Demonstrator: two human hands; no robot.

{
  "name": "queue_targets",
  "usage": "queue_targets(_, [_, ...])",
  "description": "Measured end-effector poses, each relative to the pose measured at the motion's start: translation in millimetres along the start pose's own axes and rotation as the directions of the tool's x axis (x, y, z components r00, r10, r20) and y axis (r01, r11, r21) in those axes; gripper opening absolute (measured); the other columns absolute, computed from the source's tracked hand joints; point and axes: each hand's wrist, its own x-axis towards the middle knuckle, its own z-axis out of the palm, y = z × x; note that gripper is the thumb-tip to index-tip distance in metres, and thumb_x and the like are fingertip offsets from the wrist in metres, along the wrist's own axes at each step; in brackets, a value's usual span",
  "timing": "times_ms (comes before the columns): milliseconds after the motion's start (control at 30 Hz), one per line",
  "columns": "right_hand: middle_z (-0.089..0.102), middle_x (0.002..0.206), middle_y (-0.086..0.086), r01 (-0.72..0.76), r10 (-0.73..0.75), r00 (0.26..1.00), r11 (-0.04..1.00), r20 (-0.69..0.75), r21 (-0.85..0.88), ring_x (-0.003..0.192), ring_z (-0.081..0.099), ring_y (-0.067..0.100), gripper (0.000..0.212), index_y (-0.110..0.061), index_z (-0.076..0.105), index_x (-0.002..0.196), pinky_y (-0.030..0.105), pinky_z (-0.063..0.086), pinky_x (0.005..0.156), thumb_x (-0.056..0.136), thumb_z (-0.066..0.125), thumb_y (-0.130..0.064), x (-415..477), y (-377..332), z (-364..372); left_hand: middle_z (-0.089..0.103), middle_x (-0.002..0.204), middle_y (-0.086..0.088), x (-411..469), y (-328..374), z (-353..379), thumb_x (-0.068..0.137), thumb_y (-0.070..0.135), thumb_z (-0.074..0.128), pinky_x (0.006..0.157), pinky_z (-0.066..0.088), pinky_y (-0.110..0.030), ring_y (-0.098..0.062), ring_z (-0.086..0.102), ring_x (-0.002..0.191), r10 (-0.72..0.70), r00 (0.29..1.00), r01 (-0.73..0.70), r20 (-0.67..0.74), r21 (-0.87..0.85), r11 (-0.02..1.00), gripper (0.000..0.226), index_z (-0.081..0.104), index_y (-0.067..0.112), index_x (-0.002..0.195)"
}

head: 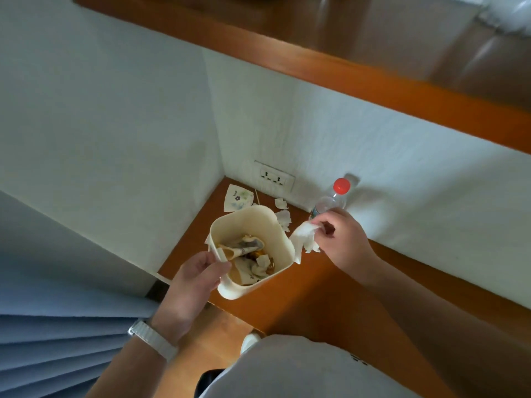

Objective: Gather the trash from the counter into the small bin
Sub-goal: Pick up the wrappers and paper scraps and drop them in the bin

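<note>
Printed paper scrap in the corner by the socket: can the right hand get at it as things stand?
Probably not yet: the right hand pinches a tissue, and the bin, gripped by the left hand, partly blocks the way to the printed paper scrap.

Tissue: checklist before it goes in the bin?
1. Right hand grip on tissue: ok, pinched between fingers.
2. Left hand grip on bin: ok, fingers curled over the near rim.
3. Tissue over the opening: not ok, it hangs just outside the right rim.
4. Room in bin: ok, trash lies low inside.
5. Counter cleared: not ok, paper and scraps lie behind the bin.
6. Bottle is trash: cannot tell.
</note>
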Motion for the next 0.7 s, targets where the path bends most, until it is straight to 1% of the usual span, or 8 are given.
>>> queue_targets(67, [0.061, 0.092, -0.006, -0.01, 0.014, 0.997, 0.999, -0.081, 0.049, 0.071, 0.057, 0.008, 0.017, -0.012, 0.073, 0.094, 0.012, 0.043, 0.069, 0.083, 0.066, -0.002, 0.9, -10.5, -16.1, 0.079, 0.103, -0.013, 2.9, 2.4, 1.5, 0.06, 0.065, 0.068, 0.108, 0.054, -0.052, -0.032, 0.073, 0.108, 0.008, 1.0, -0.008, 0.007, 0.013, 1.0, 0.068, 0.072, 0.01, 0.101])
queue_targets(200, [0.064, 0.094, -0.004, 0.013, 0.019, 0.984, 0.984, -0.179, 0.175, 0.075, 0.063, 0.014, 0.017, -0.014, 0.073, 0.094, 0.027, 0.053, 0.073, 0.084, 0.064, -0.004, 2.0, -30.2, -34.8, 0.078, 0.105, -0.011, 8.0, 7.3, 3.8, 0.064, 0.062, 0.069, 0.11, 0.052, -0.05, -0.03, 0.072, 0.11, 0.011, 0.999, -0.011, 0.031, 0.024, 1.0, 0.062, 0.073, 0.014, 0.103])
queue_targets(233, [0.063, 0.094, -0.003, 0.026, 0.017, 0.98, 0.977, -0.197, 0.21, 0.075, 0.064, 0.016, 0.016, -0.013, 0.073, 0.093, 0.028, 0.054, 0.072, 0.084, 0.065, -0.003, 2.0, -35.5, -36.6, 0.078, 0.106, -0.01, 8.6, 8.2, 4.3, 0.063, 0.063, 0.069, 0.11, 0.052, -0.05, -0.029, 0.072, 0.11, 0.009, 1.0, -0.01, 0.028, 0.03, 1.0, 0.062, 0.072, 0.015, 0.103])
queue_targets(333, [0.062, 0.09, -0.001, 0.108, -0.052, 0.973, 0.963, -0.223, 0.246, 0.072, 0.063, 0.013, 0.015, -0.009, 0.073, 0.091, 0.019, 0.051, 0.066, 0.083, 0.068, 0.001, 2.0, -53.5, -37.1, 0.076, 0.106, -0.009, 9.3, 10.3, 4.7, 0.056, 0.069, 0.064, 0.11, 0.052, -0.051, -0.027, 0.071, 0.11, 0.021, 1.0, -0.022, 0.021, 0.044, 0.999, 0.068, 0.071, 0.018, 0.1])
queue_targets(467, [0.059, 0.085, 0.001, 0.23, -0.192, 0.966, 0.943, -0.172, 0.242, 0.069, 0.059, 0.012, 0.011, -0.005, 0.069, 0.088, 0.014, 0.047, 0.063, 0.081, 0.073, 0.001, -0.4, -74.3, -26.0, 0.076, 0.105, -0.012, 11.2, 10.3, 1.4, 0.057, 0.07, 0.063, 0.11, 0.053, -0.054, -0.03, 0.071, 0.11, 0.052, 0.999, -0.052, 0.014, 0.046, 0.998, 0.069, 0.071, 0.016, 0.099])
queue_targets(533, [0.059, 0.083, 0.001, 0.263, -0.25, 0.964, 0.946, -0.088, 0.191, 0.065, 0.057, 0.011, 0.01, -0.006, 0.067, 0.084, 0.015, 0.045, 0.061, 0.08, 0.073, -0.001, -0.9, -77.2, -15.7, 0.076, 0.105, -0.012, 11.6, 10.4, 0.3, 0.059, 0.069, 0.064, 0.109, 0.054, -0.052, -0.03, 0.071, 0.11, 0.072, 0.997, -0.073, 0.019, 0.042, 0.996, 0.068, 0.071, 0.015, 0.099])
queue_targets(600, [0.059, 0.083, 0.0, 0.241, -0.248, 0.968, 0.959, 0.031, 0.146, 0.062, 0.055, 0.011, 0.009, -0.008, 0.065, 0.082, 0.016, 0.045, 0.059, 0.079, 0.072, -0.003, -1.9, -78.7, -7.8, 0.077, 0.104, -0.009, 11.8, 11.0, -0.6, 0.064, 0.066, 0.067, 0.107, 0.055, -0.05, -0.029, 0.072, 0.109, 0.083, 0.996, -0.084, 0.021, 0.033, 0.996, 0.061, 0.072, 0.016, 0.099])
queue_targets(700, [0.056, 0.086, -0.003, 0.24, -0.24, 0.962, 0.971, 0.133, 0.015, 0.064, 0.052, 0.009, 0.006, -0.009, 0.064, 0.082, 0.012, 0.039, 0.058, 0.08, 0.069, -0.006, -4.5, -77.5, -4.1, 0.077, 0.103, -0.01, 13.2, 10.6, -1.1, 0.065, 0.063, 0.068, 0.106, 0.055, -0.05, -0.029, 0.072, 0.109, 0.08, 0.997, -0.08, 0.015, 0.02, 0.997, 0.058, 0.072, 0.016, 0.098])
